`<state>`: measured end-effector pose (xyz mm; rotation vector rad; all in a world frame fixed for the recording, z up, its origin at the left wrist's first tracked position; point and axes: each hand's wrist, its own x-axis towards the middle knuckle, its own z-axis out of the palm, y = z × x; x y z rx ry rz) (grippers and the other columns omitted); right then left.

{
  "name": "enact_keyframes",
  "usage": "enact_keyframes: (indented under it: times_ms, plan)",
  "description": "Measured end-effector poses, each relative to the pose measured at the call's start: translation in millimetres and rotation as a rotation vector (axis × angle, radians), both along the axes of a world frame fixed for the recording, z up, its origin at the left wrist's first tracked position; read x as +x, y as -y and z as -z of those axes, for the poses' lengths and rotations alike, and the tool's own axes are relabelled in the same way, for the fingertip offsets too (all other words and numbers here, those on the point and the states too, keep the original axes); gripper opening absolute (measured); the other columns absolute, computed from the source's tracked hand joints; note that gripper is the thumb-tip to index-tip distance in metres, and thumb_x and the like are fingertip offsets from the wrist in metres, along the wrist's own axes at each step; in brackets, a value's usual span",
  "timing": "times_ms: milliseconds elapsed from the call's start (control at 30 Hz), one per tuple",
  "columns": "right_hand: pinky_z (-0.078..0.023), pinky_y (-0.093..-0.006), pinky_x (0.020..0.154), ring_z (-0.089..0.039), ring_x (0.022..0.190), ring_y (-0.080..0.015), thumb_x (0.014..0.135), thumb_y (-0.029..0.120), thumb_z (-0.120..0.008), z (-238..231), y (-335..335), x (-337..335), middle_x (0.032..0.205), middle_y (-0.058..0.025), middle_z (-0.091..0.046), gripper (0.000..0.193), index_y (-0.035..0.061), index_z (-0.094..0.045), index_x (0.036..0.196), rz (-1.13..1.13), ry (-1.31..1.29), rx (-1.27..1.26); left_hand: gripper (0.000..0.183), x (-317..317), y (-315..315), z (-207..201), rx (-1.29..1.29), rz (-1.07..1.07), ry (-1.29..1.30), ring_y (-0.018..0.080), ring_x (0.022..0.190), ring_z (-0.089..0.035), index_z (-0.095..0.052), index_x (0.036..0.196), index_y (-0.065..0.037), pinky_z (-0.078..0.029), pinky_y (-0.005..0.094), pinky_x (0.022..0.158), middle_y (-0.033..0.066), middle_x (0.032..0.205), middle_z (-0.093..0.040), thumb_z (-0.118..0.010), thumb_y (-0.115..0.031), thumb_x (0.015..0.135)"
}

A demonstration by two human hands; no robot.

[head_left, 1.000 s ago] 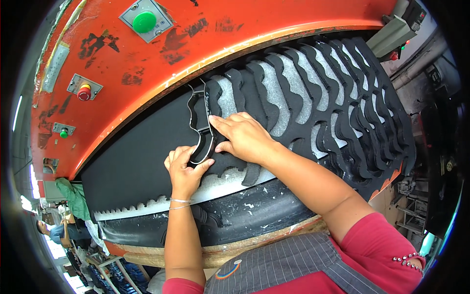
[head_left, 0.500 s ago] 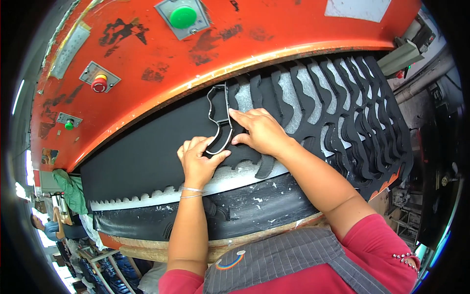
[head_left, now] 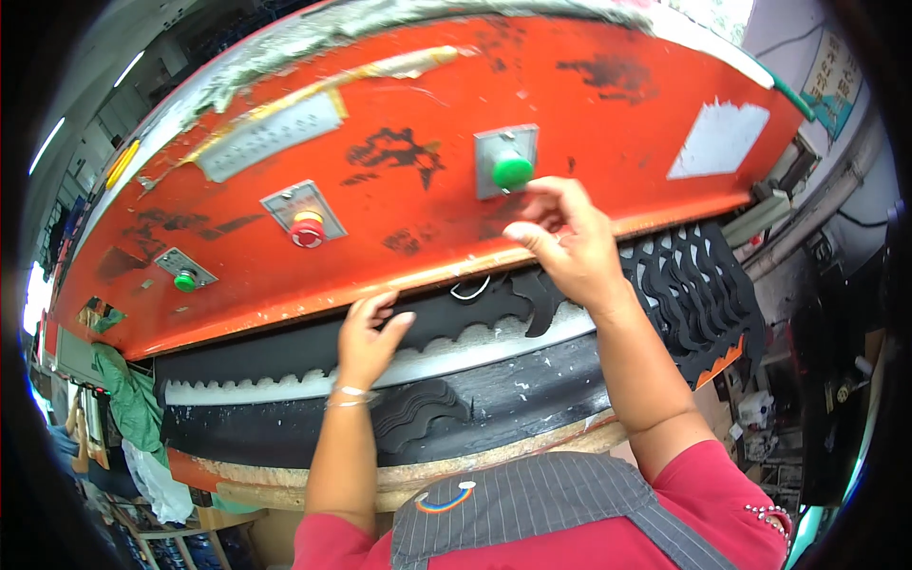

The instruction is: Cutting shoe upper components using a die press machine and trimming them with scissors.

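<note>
The orange machine [head_left: 446, 223] hides the black sheet's [head_left: 423, 328] far side. My half-curled right hand [head_left: 578, 249] and loosely open left hand [head_left: 365, 344] are empty. The metal cutter [head_left: 467, 297] on the sheet shows only a curved rim. Beside my right fingers: a domed button [head_left: 512, 173].

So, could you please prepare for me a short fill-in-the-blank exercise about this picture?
1. The large button nearest the right hand is coloured ____.
2. The left hand has bracelets around its ____.
3. The yellow-collared button is coloured ____.

Missing words: green; wrist; red.
</note>
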<state>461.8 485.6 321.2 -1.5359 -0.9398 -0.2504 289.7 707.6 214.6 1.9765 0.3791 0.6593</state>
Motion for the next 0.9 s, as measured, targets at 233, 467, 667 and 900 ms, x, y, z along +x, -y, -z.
enact_keyframes:
  times_ms: [233, 467, 667, 900]
  plan:
    - [-0.039, -0.0212, 0.053, -0.044, 0.057, -0.0051, 0.08, 0.008, -0.069, -33.7, -29.8, -63.8, 0.059, 0.0005, -0.049, 0.017, 0.0029, -0.054, 0.084, 0.303, 0.055, 0.134, 0.012, -150.6, -94.3, -84.2, 0.087, -0.454, 0.341, 0.0094, 0.084, -0.056, -0.063, 0.093, 0.002, -0.046, 0.0241, 0.076, 0.0028, 0.089, -0.062, -0.059, -0.009, 0.09]
    - [-0.042, -0.0198, 0.056, -0.046, 0.061, -0.0039, 0.079, 0.005, -0.071, -35.8, -59.8, -68.7, 0.067, 0.0017, -0.053, 0.019, 0.0036, -0.053, 0.086, 0.284, -0.008, 0.223, 0.026, -167.3, -172.8, -125.6, 0.857, -0.625, 0.287, 0.0174, 0.066, -0.047, -0.049, 0.074, 0.002, -0.039, 0.0306, 0.06, 0.0073, 0.073, -0.047, -0.047, -0.012, 0.096]
    - [-0.044, -0.0222, 0.06, -0.049, 0.064, -0.0069, 0.081, 0.01, -0.07, -12.7, -61.3, -80.4, 0.074, -0.0011, -0.058, 0.021, 0.0028, -0.051, 0.085, 0.335, -0.015, 0.256, 0.026, -167.1, -156.5, -124.7, 0.574, -0.437, 0.35, 0.019, 0.059, -0.041, -0.046, 0.067, 0.002, -0.035, 0.0311, 0.055, 0.0081, 0.065, -0.042, -0.051, -0.007, 0.091]
    - [-0.042, -0.0413, 0.088, -0.057, 0.099, -0.0312, 0.073, 0.045, -0.07, 62.2, -50.1, -201.5, 0.097, -0.0135, -0.063, 0.052, 0.0044, -0.062, 0.104, -0.093, 0.14, -0.854, 0.029, -170.6, -27.2, -54.2, 0.523, 0.343, 0.116, 0.0266, 0.085, -0.06, -0.066, 0.093, -0.006, -0.048, 0.0361, 0.075, 0.0108, 0.091, -0.063, -0.074, -0.023, 0.072]
